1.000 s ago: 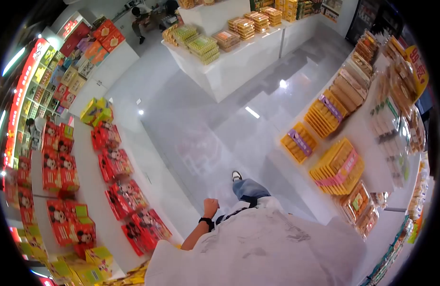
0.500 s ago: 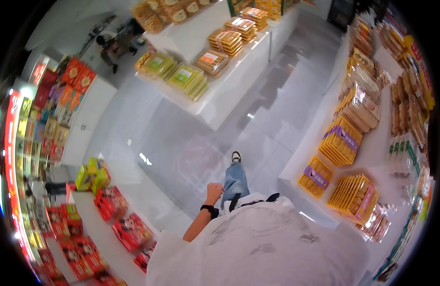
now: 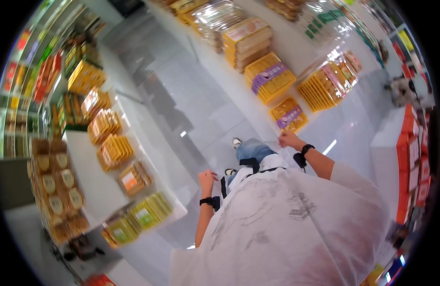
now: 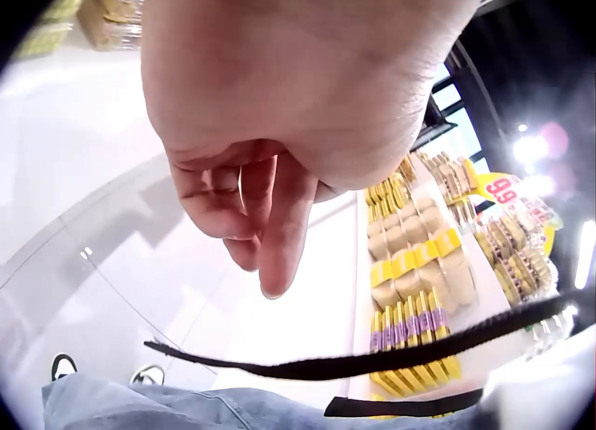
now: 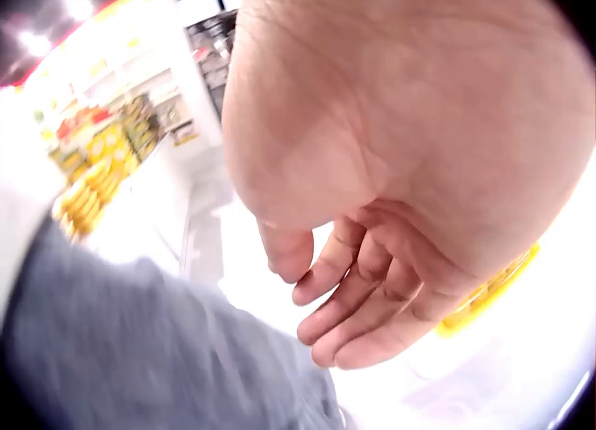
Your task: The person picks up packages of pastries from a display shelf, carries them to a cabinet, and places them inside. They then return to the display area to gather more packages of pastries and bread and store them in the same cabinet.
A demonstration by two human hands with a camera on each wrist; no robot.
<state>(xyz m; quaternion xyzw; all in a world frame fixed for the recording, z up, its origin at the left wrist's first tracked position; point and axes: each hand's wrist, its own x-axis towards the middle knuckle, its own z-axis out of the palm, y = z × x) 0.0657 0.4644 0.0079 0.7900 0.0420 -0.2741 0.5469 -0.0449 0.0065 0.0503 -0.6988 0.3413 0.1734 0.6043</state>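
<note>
Both hands are empty in front of the body. In the head view the left hand (image 3: 208,179) hangs at the left of the waist, a black band round its wrist; the left wrist view shows its fingers (image 4: 287,225) loosely bent, holding nothing. The right hand (image 3: 291,139) is at the right, close below a yellow pack with a purple label (image 3: 289,116) on the white counter's corner; whether they touch is hard to tell in the head view. In the right wrist view, the right hand's fingers (image 5: 358,309) curl loosely round nothing.
A white display stand (image 3: 94,176) at the left bears green packs (image 3: 151,211) and brown packs (image 3: 134,178). Yellow trays (image 3: 270,76) line the right counter. Grey floor (image 3: 205,102) runs between them. Red boxes (image 3: 405,167) stand at the far right.
The view has turned to the right, so the stand with green packs now lies at the left and the red boxes at the right. The right hand has come into the head view.
</note>
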